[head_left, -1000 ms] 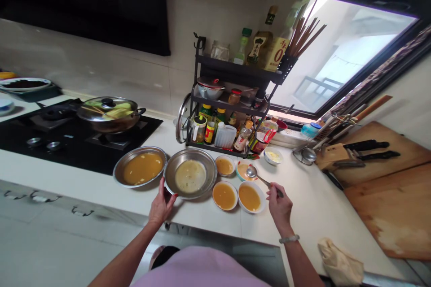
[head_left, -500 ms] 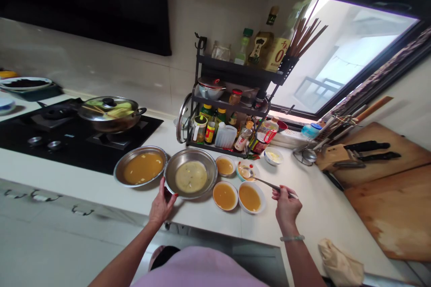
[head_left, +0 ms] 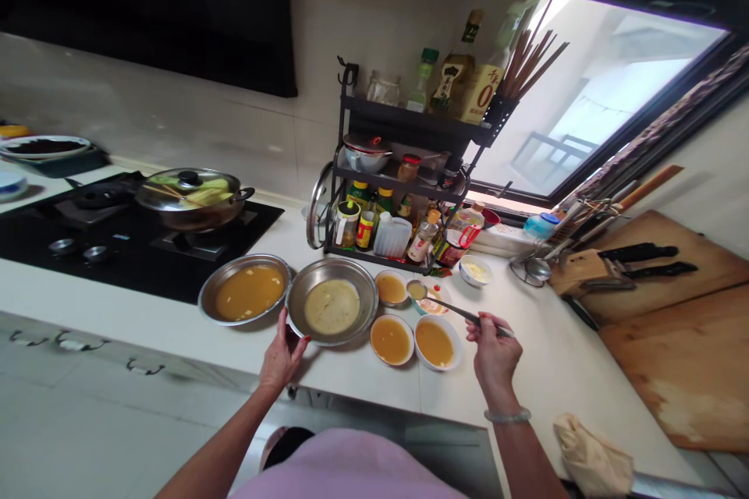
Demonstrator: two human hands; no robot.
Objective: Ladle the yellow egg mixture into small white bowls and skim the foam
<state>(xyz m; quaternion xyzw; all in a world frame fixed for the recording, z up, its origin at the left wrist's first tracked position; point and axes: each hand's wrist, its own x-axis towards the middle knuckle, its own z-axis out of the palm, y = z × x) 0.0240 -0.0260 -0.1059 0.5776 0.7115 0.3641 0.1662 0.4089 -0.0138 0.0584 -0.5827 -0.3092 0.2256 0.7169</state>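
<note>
Spoon (head_left: 450,306) is sitting in the right hand (head_left: 497,351), its head reaching over the small bowls on the counter (head_left: 544,359). From the left, a lidded pan (head_left: 193,210) is standing on the stove (head_left: 134,267). Just right of the stove, a shallow metal bowl (head_left: 207,296) is holding brown liquid (head_left: 249,292). Beside it a deeper metal bowl (head_left: 370,300) is holding paler liquid (head_left: 332,308). The left hand (head_left: 281,359) is touching this bowl's near left side, thumb and fingers spreading along the edge, probably to keep it steady; whether they are gripping underneath, I cannot tell. To its right a small back bowl (head_left: 392,306), a small front bowl (head_left: 410,331) and a white bowl (head_left: 456,339) are sitting close together, all holding brownish liquid, likely so the spoon is reaching each easily. A patterned bowl (head_left: 443,292) is standing behind the white bowl. The spoon's head is carrying pale liquid at the patterned bowl's left edge, facing up, presumably to avoid spilling. Farther right, the right hand's fingers are closing around the handle near its end, apparently keeping the hand clear of the liquid.
</note>
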